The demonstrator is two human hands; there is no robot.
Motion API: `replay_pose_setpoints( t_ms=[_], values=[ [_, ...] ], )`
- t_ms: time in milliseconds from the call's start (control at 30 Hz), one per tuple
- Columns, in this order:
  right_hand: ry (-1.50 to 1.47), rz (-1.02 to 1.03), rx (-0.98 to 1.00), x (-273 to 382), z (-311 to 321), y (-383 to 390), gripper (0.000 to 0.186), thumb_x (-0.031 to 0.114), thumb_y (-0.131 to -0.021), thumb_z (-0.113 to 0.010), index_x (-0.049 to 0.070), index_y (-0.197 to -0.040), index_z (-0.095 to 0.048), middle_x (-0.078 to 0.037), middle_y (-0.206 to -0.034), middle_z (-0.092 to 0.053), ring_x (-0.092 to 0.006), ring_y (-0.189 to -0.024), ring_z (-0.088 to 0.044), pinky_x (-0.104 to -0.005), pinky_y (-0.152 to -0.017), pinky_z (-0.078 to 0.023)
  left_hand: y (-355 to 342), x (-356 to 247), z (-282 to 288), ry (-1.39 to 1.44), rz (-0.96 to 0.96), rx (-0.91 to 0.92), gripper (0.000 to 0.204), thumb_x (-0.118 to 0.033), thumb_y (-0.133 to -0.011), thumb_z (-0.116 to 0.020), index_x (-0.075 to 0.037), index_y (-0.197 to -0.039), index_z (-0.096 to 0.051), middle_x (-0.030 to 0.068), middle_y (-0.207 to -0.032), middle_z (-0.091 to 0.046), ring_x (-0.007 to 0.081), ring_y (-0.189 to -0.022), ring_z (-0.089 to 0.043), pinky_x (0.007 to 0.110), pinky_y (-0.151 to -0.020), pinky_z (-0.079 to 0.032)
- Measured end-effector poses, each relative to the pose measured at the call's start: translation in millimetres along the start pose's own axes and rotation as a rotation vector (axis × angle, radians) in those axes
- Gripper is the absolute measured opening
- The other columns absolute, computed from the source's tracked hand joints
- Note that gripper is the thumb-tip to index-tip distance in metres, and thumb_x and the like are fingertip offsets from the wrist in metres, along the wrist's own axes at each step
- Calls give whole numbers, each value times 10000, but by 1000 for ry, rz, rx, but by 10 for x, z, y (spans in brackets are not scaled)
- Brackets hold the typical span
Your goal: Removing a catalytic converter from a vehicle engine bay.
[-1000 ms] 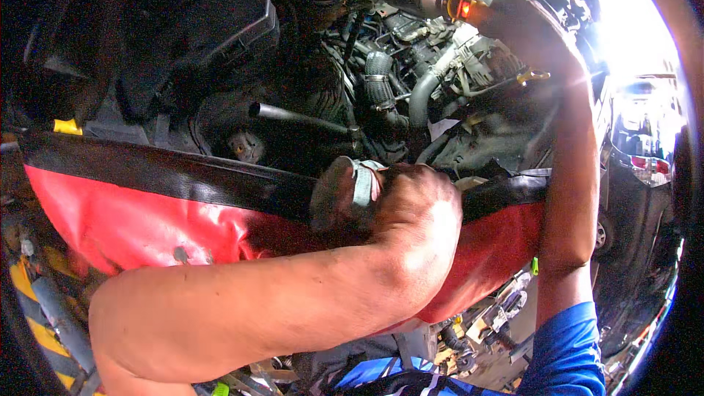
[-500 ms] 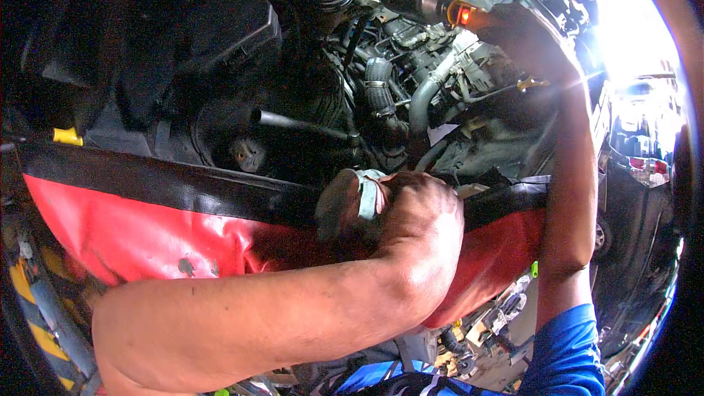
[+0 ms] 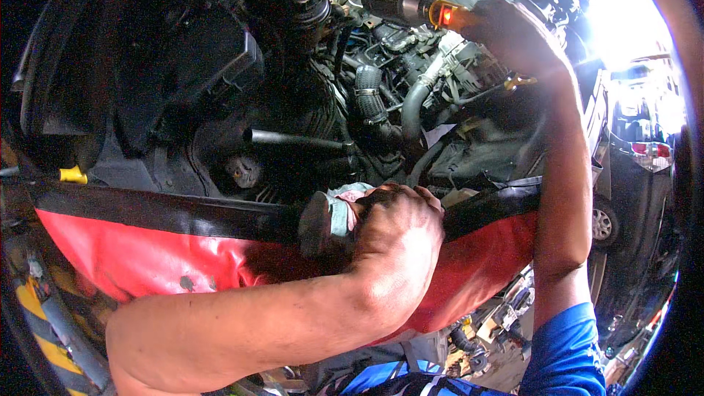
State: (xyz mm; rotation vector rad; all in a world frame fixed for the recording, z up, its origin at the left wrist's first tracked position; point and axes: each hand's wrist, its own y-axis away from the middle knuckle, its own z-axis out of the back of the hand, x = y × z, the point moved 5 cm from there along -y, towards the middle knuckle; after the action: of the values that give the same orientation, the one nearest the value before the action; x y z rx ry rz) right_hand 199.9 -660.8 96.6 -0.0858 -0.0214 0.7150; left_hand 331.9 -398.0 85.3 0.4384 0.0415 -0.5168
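Note:
My left hand [image 3: 400,231] is closed around a bunched pale cloth [image 3: 340,214] at the near edge of the engine bay. A dark rounded piece [image 3: 314,224] sticks out on the left side of the cloth; its kind I cannot make out. Beneath this hand lies a red fender cover [image 3: 147,257] with a black upper band. Farther off at the upper right, my right hand [image 3: 506,33] grips a work lamp [image 3: 396,1] with a dark barrel and a glowing orange section. The lamp is above the engine [image 3: 455,62]. The fingertips of both hands are partly hidden.
Black hoses [image 3: 370,95] and a dark tube [image 3: 293,139] run through the bay. A black housing [image 3: 213,59] fills the left side, near a yellow cap [image 3: 73,174]. To the right stands a dark car [image 3: 631,191]. Striped yellow-black rail [image 3: 55,348] at lower left.
The whole view has shifted a little, with the bay now slightly lower in the picture. Both hands keep their hold, the left on the cloth and the right on the lamp.

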Motion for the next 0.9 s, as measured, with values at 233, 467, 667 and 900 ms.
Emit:
replay_pose_setpoints(
  t_ms=[233,467,667,900],
  values=[
    [31,-61,32,-47,-9,-58,300,300,-948,-648,25,-1062,-683,-185,-910,-677,-354,-850,-653,-438,-796,-494,-39,-12,-26,12,64,-77,310,-162,-911,-535,-79,-1207,-575,78,-910,-646,216,-808,-667,378,-616,-533],
    [62,-139,107,-49,37,-136,321,343,-957,-618,44,-1043,-699,-174,-869,-682,-345,-793,-669,-432,-765,-514,-26,2,31,31,70,-86,356,-181,-901,-597,-38,-1226,-623,80,-980,-702,207,-909,-679,355,-708,-554],
    [85,-203,147,24,67,-164,293,313,-965,-599,78,-1103,-706,-171,-941,-700,-348,-852,-687,-425,-789,-519,-78,24,22,58,132,4,340,-183,-897,-603,-48,-1207,-633,69,-960,-710,202,-888,-683,350,-711,-550],
    [114,-102,88,-157,-47,-193,253,270,-956,-590,52,-1035,-690,-164,-933,-682,-341,-894,-663,-442,-798,-504,-1,-9,-2,-90,62,-102,419,-197,-900,-529,-39,-1288,-540,56,-901,-616,214,-841,-624,378,-657,-490]
  ],
)
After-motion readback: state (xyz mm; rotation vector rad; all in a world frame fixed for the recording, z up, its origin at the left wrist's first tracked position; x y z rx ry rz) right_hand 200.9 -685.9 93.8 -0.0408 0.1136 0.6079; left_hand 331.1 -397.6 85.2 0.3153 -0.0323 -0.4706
